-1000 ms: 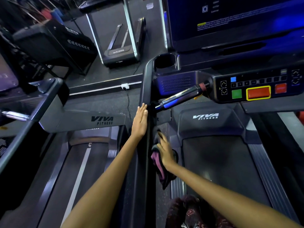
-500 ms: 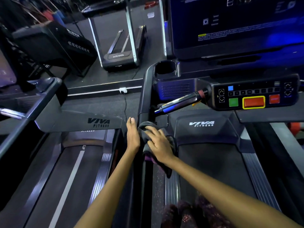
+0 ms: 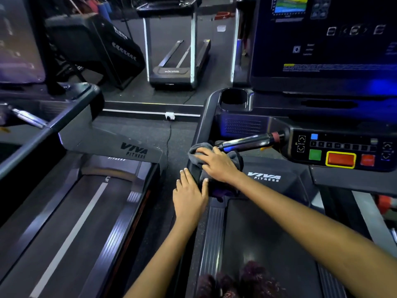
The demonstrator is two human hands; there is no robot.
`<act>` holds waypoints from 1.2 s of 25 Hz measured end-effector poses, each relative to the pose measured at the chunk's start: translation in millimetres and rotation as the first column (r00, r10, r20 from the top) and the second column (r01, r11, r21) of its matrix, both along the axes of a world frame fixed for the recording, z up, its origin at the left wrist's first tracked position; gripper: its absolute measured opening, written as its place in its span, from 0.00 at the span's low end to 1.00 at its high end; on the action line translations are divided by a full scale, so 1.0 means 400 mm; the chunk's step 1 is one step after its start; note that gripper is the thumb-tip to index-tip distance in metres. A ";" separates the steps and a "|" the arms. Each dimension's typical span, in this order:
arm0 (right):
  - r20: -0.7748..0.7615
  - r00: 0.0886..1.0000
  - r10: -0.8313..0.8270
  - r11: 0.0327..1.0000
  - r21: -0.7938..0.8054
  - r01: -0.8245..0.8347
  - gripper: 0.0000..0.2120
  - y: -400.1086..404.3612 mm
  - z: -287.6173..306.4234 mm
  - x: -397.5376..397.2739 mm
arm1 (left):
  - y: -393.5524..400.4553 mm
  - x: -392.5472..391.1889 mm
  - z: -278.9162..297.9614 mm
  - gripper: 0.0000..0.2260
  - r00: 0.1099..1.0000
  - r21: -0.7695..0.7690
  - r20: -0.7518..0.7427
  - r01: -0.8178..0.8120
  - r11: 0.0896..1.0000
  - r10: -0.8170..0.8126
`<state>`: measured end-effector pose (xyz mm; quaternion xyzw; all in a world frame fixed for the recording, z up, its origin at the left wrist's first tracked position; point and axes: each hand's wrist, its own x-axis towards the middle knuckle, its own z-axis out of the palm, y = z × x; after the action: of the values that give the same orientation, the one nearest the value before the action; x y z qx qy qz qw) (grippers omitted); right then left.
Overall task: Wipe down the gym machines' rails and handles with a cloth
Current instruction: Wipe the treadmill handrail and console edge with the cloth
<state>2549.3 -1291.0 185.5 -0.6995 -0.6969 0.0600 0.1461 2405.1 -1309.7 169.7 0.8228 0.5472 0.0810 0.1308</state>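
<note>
Centre of the frame: the right hand [image 3: 217,163] lies palm-down on a grey cloth [image 3: 198,148], fingers extended and slightly spread, pressing the cloth onto the dark side rail [image 3: 203,123] of the treadmill at right. The cloth is bunched beneath and ahead of the fingers; its grey folds show at the fingertips and to the right of the knuckles, and a purple portion [image 3: 223,192] hangs below the wrist. Just below and left of it, the left hand [image 3: 189,194] rests on the same rail, fingers straight and close together, thumb laid along the cloth's lower edge. Immediately right of the cloth, a dark grip handle [image 3: 247,143] with a red collar projects from the control panel [image 3: 341,150], which carries green, red and blue buttons. A cup holder [image 3: 235,100] sits at the rail's upper end, below the screen [image 3: 322,44] at upper right. A second treadmill [image 3: 90,201] occupies the lower left; a third [image 3: 178,61] stands at upper centre.
</note>
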 end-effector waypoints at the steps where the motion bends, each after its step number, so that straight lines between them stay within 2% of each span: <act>1: 0.062 0.998 0.011 1.000 -0.013 -0.010 0.20 0.010 0.011 0.010 | -0.002 -0.001 0.000 0.34 1.000 0.001 -0.025 0.005 1.000 -0.005; 3: 0.168 0.986 -0.013 0.998 -0.057 0.022 0.18 0.056 0.035 0.015 | -0.010 -0.003 0.002 0.36 0.998 -0.002 -0.060 0.015 1.000 -0.015; 6: 0.196 0.977 -0.082 0.988 -0.112 0.105 0.15 0.119 0.063 0.001 | -0.037 -0.012 0.008 0.37 0.996 0.012 -0.087 0.012 1.000 -0.011; 8: 0.252 0.965 -0.076 0.989 -0.101 0.104 0.14 0.128 0.061 -0.008 | -0.049 -0.018 0.008 0.37 0.993 0.032 -0.119 -0.002 0.999 0.006; 10: 0.264 0.965 -0.004 0.995 -0.095 0.030 0.15 0.108 0.054 -0.019 | -0.047 -0.017 0.005 0.37 0.988 0.050 -0.150 -0.014 0.999 0.021; 13: 0.156 0.975 0.159 0.985 -0.096 -0.145 0.16 0.060 0.044 -0.008 | -0.041 -0.004 0.005 0.37 0.981 0.053 -0.191 -0.023 0.998 0.033; 15: 0.161 0.961 0.226 0.972 -0.107 -0.211 0.16 0.054 0.048 0.021 | -0.041 -0.002 0.001 0.37 0.975 0.073 -0.220 -0.022 0.997 0.038; 21: 0.212 0.976 0.057 0.995 -0.097 -0.037 0.14 0.090 0.078 0.001 | -0.077 -0.006 -0.004 0.35 0.967 0.117 -0.195 -0.141 0.983 0.162; 27: 0.226 0.902 0.368 0.930 -0.108 -0.352 0.16 0.027 0.050 0.019 | -0.166 -0.006 -0.015 0.35 0.929 0.204 -0.222 -0.251 0.946 0.295; 30: 0.268 0.902 0.339 0.940 -0.125 -0.317 0.17 0.049 0.056 0.053 | -0.209 -0.018 -0.020 0.36 0.926 0.202 -0.238 -0.249 0.947 0.294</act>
<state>2570.4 -1271.3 207.9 -0.5787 -0.8155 0.0093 0.0044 2397.9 -1393.2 161.7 0.7501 0.6600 0.0337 -0.0258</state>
